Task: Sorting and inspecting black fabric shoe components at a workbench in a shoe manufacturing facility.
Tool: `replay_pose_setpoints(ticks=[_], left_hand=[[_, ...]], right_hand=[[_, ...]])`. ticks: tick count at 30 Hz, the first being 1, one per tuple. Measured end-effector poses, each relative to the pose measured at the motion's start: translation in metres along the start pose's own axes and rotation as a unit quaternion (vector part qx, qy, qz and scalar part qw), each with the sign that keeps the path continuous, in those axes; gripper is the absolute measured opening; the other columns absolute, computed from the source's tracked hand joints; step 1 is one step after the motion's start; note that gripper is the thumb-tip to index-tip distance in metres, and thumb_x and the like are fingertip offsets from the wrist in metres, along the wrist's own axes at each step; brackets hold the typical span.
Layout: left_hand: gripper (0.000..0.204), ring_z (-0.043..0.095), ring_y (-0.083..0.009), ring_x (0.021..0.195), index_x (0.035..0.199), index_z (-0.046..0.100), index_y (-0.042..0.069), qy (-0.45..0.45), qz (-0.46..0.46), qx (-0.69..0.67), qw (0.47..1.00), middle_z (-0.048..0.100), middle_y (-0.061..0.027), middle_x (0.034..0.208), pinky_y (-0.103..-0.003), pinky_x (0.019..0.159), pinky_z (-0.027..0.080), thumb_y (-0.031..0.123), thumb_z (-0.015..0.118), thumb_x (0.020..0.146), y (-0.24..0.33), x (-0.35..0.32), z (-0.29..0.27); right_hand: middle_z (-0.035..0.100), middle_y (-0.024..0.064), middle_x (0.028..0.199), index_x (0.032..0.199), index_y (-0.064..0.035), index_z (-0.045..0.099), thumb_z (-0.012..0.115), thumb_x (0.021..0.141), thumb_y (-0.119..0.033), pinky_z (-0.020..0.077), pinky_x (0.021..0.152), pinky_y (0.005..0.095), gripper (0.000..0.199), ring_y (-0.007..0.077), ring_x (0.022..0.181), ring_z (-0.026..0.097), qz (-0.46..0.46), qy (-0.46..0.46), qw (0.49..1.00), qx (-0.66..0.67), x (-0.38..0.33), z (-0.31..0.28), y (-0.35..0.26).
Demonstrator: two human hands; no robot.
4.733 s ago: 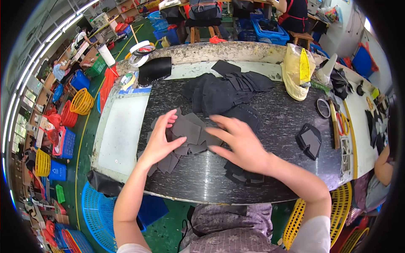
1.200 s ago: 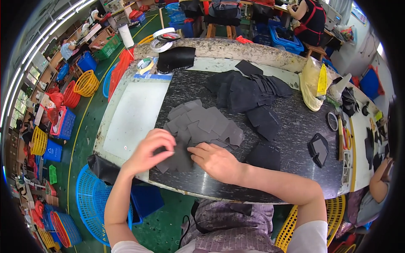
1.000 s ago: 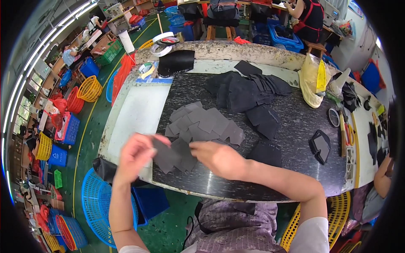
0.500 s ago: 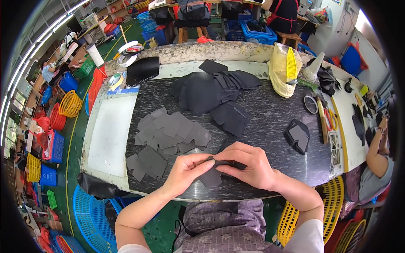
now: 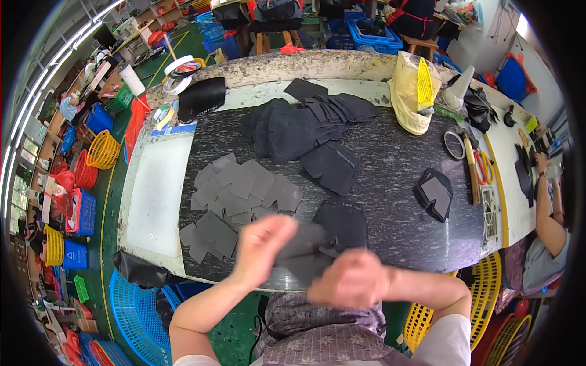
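Note:
My left hand [image 5: 264, 247] is closed at the left side of a dark cut piece of sheet material [image 5: 303, 239], which is smeared by motion. To its right, my right hand [image 5: 349, 279] is curled near the table's front edge, too blurred to show whether anything is in its fingers. Between and under the hands lies a flat dark grey piece [image 5: 300, 268]. Just beyond the right hand rests a black cut piece [image 5: 343, 224]. Left of my left hand, thin grey cut pieces [image 5: 235, 189] are spread in a loose pile.
Black pieces [image 5: 290, 131] are heaped farther back. At right lies a small black stack with a grey piece on top [image 5: 435, 195], near a tape roll [image 5: 453, 146] and scissors [image 5: 486, 168]. A yellowish bag [image 5: 410, 91] stands at the back. A co-worker's arm [image 5: 549, 210] is at far right.
My hands have come apart from their shared pinch. The right hand has moved down toward me, the left slightly left. The black piece beyond them is now more exposed.

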State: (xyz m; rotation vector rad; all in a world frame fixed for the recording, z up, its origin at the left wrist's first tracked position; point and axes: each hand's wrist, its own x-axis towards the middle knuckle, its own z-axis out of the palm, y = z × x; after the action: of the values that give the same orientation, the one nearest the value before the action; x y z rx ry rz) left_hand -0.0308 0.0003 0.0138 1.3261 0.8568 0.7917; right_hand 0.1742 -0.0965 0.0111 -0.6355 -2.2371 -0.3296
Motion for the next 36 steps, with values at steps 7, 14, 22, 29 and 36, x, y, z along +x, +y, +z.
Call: replay_pose_setpoints(ticks=[7, 14, 22, 29, 36], left_hand=[[0.029, 0.057, -0.0161, 0.066, 0.093, 0.052, 0.005, -0.063, 0.010, -0.114, 0.991, 0.061, -0.0100, 0.087, -0.030, 0.057, 0.046, 0.031, 0.047, 0.105, 0.026, -0.012, -0.056], [0.024, 0.065, -0.0167, 0.066, 0.081, 0.059, 0.005, -0.209, 0.176, 0.133, 0.953, 0.068, -0.0092, 0.083, -0.027, 0.059, 0.049, 0.005, 0.082, 0.074, 0.005, -0.040, 0.037], [0.020, 0.057, -0.0037, 0.065, 0.078, 0.056, 0.005, -0.182, 0.022, 0.061, 0.981, 0.064, 0.0007, 0.077, -0.022, 0.054, 0.043, 0.006, 0.075, 0.085, 0.003, -0.011, 0.030], [0.017, 0.065, -0.0073, 0.063, 0.088, 0.055, 0.005, -0.105, 0.041, 0.106, 0.988, 0.063, -0.0002, 0.074, -0.022, 0.054, 0.046, 0.000, 0.071, 0.086, 0.001, 0.042, 0.038], [0.019, 0.067, -0.0162, 0.073, 0.093, 0.058, 0.005, -0.124, 0.178, 0.305, 0.927, 0.064, -0.0055, 0.079, -0.030, 0.063, 0.050, 0.000, 0.072, 0.081, -0.013, 0.049, 0.038]], right_hand=[[0.065, 0.0038, 0.095, 0.099, -0.0089, 0.071, 0.066, 0.078, -0.011, 0.0534, 0.055, 0.0282, 0.022, 0.0153, 0.071, 0.063, 0.189, 0.015, 0.976, 0.108, -0.031, -0.032, -0.034], [0.058, 0.0125, 0.107, 0.120, 0.0008, 0.060, 0.066, 0.092, -0.012, 0.0517, 0.076, 0.0304, 0.031, 0.0199, 0.092, 0.062, 0.447, 0.093, 0.805, 0.378, 0.008, -0.036, -0.039], [0.066, 0.0090, 0.100, 0.128, -0.0022, 0.058, 0.069, 0.092, -0.013, 0.0526, 0.073, 0.0275, 0.039, 0.0124, 0.084, 0.063, 0.546, 0.066, 0.755, 0.357, -0.025, -0.037, -0.024], [0.058, 0.0068, 0.066, 0.126, -0.0056, 0.052, 0.067, 0.092, -0.010, 0.0449, 0.049, 0.0281, 0.038, 0.0140, 0.053, 0.058, 0.602, 0.006, 0.765, 0.230, -0.014, -0.023, 0.031], [0.059, 0.0065, 0.070, 0.111, -0.0076, 0.055, 0.071, 0.087, -0.019, 0.0499, 0.052, 0.0353, 0.031, 0.0256, 0.056, 0.062, 0.470, 0.008, 0.881, 0.055, -0.037, 0.009, 0.035]])
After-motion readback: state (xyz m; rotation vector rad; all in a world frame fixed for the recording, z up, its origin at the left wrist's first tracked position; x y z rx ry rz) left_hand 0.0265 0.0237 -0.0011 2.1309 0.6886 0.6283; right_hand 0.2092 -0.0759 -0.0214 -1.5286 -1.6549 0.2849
